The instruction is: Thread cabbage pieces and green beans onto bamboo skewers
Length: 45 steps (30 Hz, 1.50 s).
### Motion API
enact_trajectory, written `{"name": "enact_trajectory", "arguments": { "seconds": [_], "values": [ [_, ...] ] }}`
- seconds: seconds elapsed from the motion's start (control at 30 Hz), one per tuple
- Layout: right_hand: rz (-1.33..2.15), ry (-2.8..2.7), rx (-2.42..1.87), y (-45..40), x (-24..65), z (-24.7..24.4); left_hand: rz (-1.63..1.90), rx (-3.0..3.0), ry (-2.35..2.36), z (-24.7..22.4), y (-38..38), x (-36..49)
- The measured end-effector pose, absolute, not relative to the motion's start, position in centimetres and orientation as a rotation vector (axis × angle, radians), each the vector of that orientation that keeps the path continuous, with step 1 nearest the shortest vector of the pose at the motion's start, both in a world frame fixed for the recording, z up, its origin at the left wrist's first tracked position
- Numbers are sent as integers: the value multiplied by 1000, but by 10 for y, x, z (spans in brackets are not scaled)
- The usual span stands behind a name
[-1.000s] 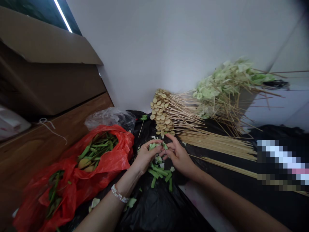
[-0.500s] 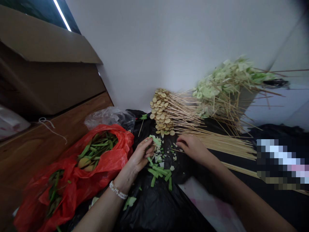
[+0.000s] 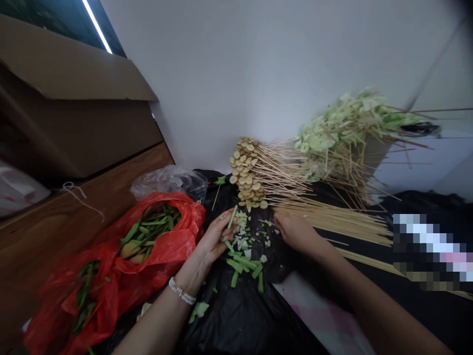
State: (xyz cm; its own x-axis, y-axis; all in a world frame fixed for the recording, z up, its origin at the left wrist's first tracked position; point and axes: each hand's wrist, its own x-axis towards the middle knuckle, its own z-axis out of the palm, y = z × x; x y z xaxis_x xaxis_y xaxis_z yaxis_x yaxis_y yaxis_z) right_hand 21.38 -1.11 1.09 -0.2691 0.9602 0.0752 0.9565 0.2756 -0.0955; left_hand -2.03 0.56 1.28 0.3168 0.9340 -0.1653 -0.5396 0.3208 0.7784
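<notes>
My left hand (image 3: 218,234) pinches a short piece of green bean (image 3: 232,217) upright between thumb and fingers. More cut bean pieces (image 3: 246,262) lie just below it on black plastic (image 3: 236,315). Closed in a fist, my right hand (image 3: 293,229) is at the near ends of a row of bamboo skewers (image 3: 347,220). It appears to grip one skewer, whose far end (image 3: 337,242) shows past the wrist; its tip is hidden. Between the hands are scattered pale and green scraps (image 3: 242,231).
A red bag (image 3: 175,241) of beans lies at left, beside a clear plastic bag (image 3: 170,180). Skewered round slices (image 3: 246,170) and skewered cabbage leaves (image 3: 343,118) are piled along the wall. A cardboard box (image 3: 81,128) sits on a wooden surface (image 3: 111,182).
The bean piece in my left hand has turned more upright. My right hand has closed into a fist and shifted slightly right, and the skewer tip that stuck out from it no longer shows.
</notes>
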Motion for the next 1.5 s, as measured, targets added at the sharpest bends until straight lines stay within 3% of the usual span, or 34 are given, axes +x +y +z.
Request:
{"name": "enact_trajectory", "arguments": {
  "seconds": [0.43,0.9,1.5],
  "values": [
    [26,-2238,-1314,-26,190,12,1162,821,870,8,5,-17],
    [-24,-2267,-1410,-30,186,13,1189,993,902,6,3,-13],
    [-46,-2233,-1410,-32,181,9,1129,770,850,8,4,-17]
  ]
}}
